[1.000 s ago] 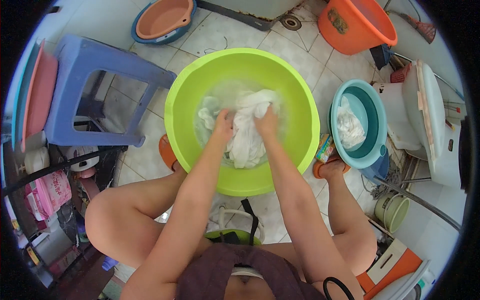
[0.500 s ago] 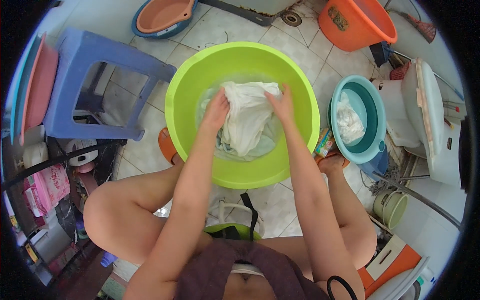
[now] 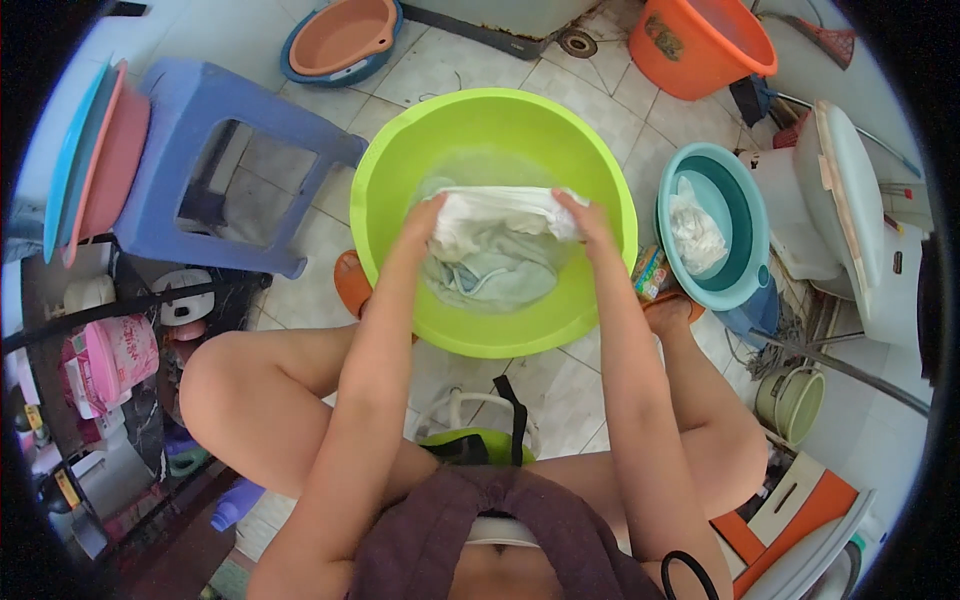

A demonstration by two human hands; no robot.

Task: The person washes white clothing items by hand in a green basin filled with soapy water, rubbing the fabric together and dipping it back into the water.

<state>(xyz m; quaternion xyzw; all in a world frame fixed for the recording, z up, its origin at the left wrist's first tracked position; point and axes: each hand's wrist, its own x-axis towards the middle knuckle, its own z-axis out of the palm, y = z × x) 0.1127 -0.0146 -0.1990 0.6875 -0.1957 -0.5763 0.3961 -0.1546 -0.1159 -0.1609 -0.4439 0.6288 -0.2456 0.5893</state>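
A large lime-green basin (image 3: pixel 470 335) stands on the floor between my feet, with cloudy water in it. Over the water a wet white cloth (image 3: pixel 505 203) is stretched sideways between my hands. My left hand (image 3: pixel 425 220) grips its left end, fingers closed. At the right end my right hand (image 3: pixel 585 218) is closed on the cloth too, its fingertips partly hidden by fabric. Below the stretched part, a pale greenish-grey cloth (image 3: pixel 490 275) lies bunched in the water. Whether the white cloth hangs down into the water at the back I cannot tell.
To the right sits a teal basin (image 3: pixel 712 290) holding a crumpled white cloth (image 3: pixel 697 235). A small colourful packet (image 3: pixel 650 272) lies beside it. A blue plastic stool (image 3: pixel 150 215) stands at left. Farther back are an orange tub (image 3: pixel 690 55) and a brown basin (image 3: pixel 340 38) in a blue one.
The white cloth was bunched and hanging between my hands; now it is pulled out wide sideways. My hands have moved farther apart and slightly nearer to me. More of the greenish-grey cloth shows.
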